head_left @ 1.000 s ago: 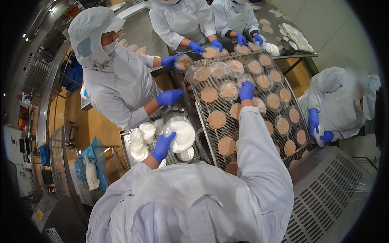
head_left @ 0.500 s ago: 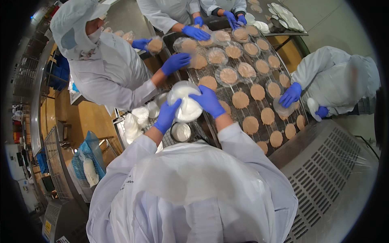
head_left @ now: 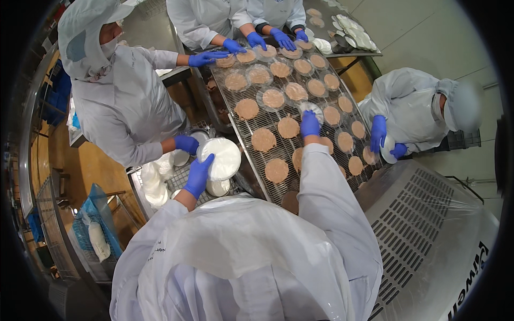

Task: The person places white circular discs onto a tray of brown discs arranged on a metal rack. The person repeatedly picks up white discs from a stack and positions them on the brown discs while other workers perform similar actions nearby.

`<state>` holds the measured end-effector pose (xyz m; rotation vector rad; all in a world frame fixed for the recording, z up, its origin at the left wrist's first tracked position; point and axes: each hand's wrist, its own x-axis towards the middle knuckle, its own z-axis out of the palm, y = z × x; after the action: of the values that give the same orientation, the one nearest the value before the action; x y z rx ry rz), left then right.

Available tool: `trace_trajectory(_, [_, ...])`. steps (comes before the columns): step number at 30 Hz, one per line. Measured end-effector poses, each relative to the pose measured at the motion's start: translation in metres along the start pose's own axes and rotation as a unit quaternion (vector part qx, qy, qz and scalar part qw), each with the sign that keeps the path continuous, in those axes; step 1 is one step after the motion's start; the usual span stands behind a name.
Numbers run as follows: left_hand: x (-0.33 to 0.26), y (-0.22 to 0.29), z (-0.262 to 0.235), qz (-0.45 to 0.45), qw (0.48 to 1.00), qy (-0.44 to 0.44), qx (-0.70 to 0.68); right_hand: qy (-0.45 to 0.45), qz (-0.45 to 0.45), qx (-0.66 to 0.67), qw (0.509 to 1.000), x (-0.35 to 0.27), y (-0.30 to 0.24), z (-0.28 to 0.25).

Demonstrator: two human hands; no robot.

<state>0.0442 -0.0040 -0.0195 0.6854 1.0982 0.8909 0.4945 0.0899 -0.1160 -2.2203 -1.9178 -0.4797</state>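
One stack of round white sheets (head_left: 224,155) is clamped in the left hand (head_left: 198,175), the thumb lying over its edge, above one wire rack (head_left: 184,176) beside the mesh conveyor. The right hand (head_left: 309,124) is well apart from the left, reaching over the conveyor (head_left: 251,124), its fingertips down at one crinkled clear film (head_left: 313,111); whether they pinch it, I cannot tell. Around it lie roughly thirty flat round patties (head_left: 263,139), a few partly hidden by the right sleeve; many toward the far end have clear film about them. Below the held stack sits one more white stack (head_left: 218,188), and left of it are several white bundles (head_left: 154,184), too overlapped to count. Four co-workers stand around: one co-worker on the left (head_left: 123,101), with one hand at a far corner patty and the other near the rack; two co-workers at the far end (head_left: 198,21), four gloved hands at the back row; and one co-worker on the right (head_left: 404,101), two hands on a white stack. Behind, one metal tabletop (head_left: 151,27) stands at upper left.
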Motion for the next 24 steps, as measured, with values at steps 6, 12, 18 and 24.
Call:
trace_trajectory(6, [0.002,0.006,-0.004,-0.007,1.0,0.019,-0.009,0.11,-0.075,0.249,0.959,-0.031,-0.1,-0.014])
trace_trajectory(12, [-0.009,0.011,-0.016,-0.014,0.999,0.006,-0.051,-0.033,0.308,0.467,0.828,-0.035,-0.014,-0.048])
trace_trajectory(18, [-0.019,-0.011,-0.031,-0.213,0.959,-0.134,-0.133,-0.155,0.07,0.157,0.973,0.037,-0.023,-0.049])
trace_trajectory(24, [-0.036,0.016,-0.016,-0.106,0.827,-0.184,0.52,-0.165,0.045,0.046,0.984,0.099,-0.061,0.0])
